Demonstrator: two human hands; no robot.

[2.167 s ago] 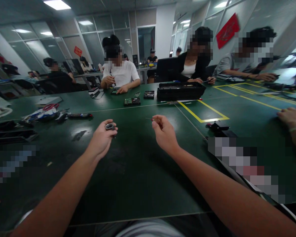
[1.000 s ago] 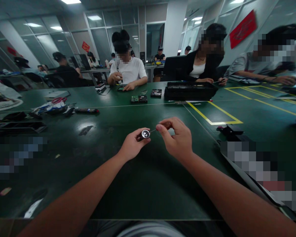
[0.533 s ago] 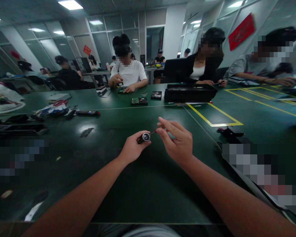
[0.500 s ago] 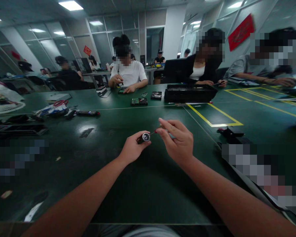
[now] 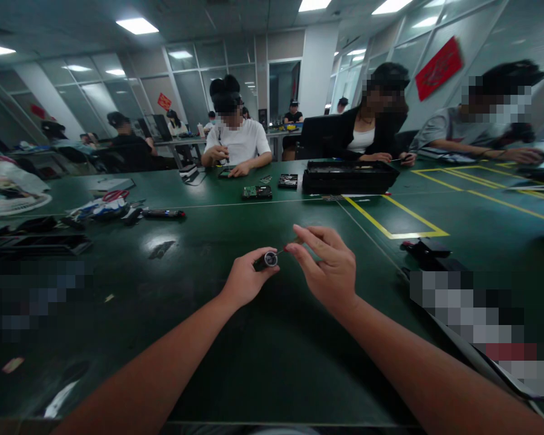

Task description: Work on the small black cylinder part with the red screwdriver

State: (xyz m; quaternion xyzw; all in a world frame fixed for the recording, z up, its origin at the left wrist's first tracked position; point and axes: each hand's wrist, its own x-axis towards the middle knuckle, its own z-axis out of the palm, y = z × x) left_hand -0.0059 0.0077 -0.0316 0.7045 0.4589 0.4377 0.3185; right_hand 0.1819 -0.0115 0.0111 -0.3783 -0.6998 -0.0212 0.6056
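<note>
My left hand (image 5: 246,279) is closed around a short dark cylinder (image 5: 260,263) with a silver-rimmed round end that looks like a small flashlight. That end faces me, tilted a little to the right. My right hand (image 5: 329,263) pinches a thin screwdriver-like tool (image 5: 281,250) between thumb and fingers. Red shows on it close to my fingertips, and its thin metal shaft reaches to the rim of the cylinder. Whether the tip touches or goes inside is too small to tell. Both hands are above the green table (image 5: 236,362).
Circuit-board parts (image 5: 257,192) and a long black tray-like housing (image 5: 351,176) lie across the table. At left are a dark pen-like tool (image 5: 163,214) and a cluttered pile (image 5: 102,207). Black parts (image 5: 428,251) lie at right. Several people sit around, one in a white shirt (image 5: 249,136) opposite.
The view has tilted up slightly, so the scene sits lower in it. Both hands keep their holds on the cylinder and the thin tool, with hardly any other movement.
</note>
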